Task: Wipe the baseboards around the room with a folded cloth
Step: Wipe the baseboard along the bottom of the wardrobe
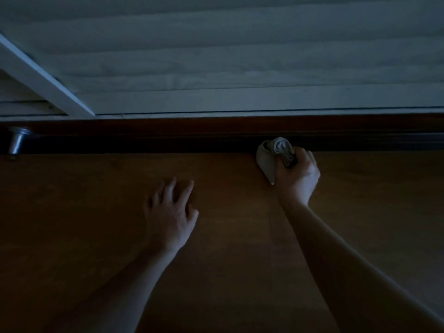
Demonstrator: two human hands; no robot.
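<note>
The room was very dim, all of it in a bluish half-light. A brown wooden floor (96, 236) ran up to the wall, its grain faintly visible and a paler sheen falling across the boards between the two forearms. Along the foot of the wall ran a dark wooden baseboard (168, 127), reddish-brown in its upper band and almost black lower down, where it met the floor. Above it stood a pale louvred panel (240, 56) with horizontal slats and a flat bottom rail. A white strip (43, 75) crossed it on a slant at the left. Far to the left, at the base of the wall, a silvery metal doorstop (18, 139) caught a little light.

The person's right hand (299, 180) was curled tightly round a folded cloth (266, 162), pale grey and bunched into a thick roll. Its rolled end pushed out past the thumb and pressed against the lower, dark part of the baseboard, right where wood met floor. A loose corner of the cloth hung down to the floor beside the hand.

The left hand (169, 212) held nothing. It lay palm-down on the floor, well short of the baseboard and apart from the cloth, with its fingers spread and pointing toward the wall.
</note>
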